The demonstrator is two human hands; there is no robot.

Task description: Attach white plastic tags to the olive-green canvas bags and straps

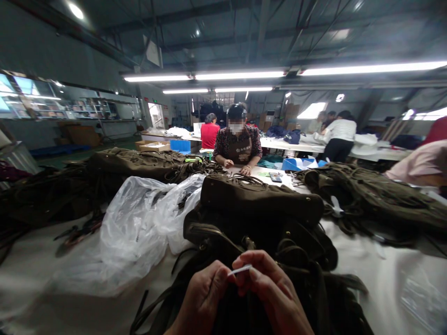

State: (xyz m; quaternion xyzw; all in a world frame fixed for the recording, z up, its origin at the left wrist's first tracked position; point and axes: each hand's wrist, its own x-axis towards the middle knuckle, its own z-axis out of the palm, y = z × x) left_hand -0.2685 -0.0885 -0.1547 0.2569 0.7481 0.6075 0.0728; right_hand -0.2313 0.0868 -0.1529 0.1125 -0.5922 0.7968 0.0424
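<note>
Just above a dark olive bag [258, 200], my two hands meet at a small, thin white strip [240, 270]. My left hand [206, 293] is closed, its thumb and forefinger pinching the strip's left end. On the other end, the thumb and fingers of my right hand [270, 284] pinch it too. What the strip is I cannot make out. Dark straps [323, 298] hang from the bag and spread below and beside my hands.
A crumpled clear plastic bag [134, 232] lies to the left. More olive bags are piled at the left [129, 163] and right [377, 195]. Across the table a co-worker [240, 144] leans on the surface near a phone [275, 177]. Blue bins [180, 146] stand farther back.
</note>
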